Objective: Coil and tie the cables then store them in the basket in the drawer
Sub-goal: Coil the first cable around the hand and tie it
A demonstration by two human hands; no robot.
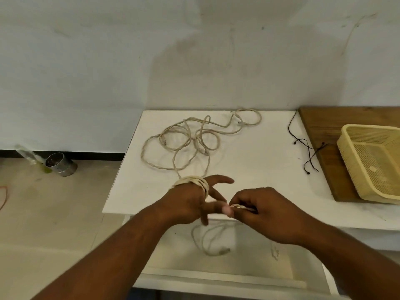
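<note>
A long beige cable [186,146] lies in loose tangled loops on the white tabletop [259,169]. Several turns of it are wound around my left hand [190,202], which hovers over the table's front edge with fingers spread. My right hand [262,213] pinches a stretch of the same cable beside my left thumb. Below the hands, the open white drawer [216,271] holds a loosely looped beige cable [214,241]. The yellow mesh basket [350,154] sits on a wooden board at the right, outside the drawer.
Thin black cords [307,148] trail across the table's right side onto the wooden board [320,126]. A metal can [60,164] and a plastic bottle lie on the floor at the left by the wall.
</note>
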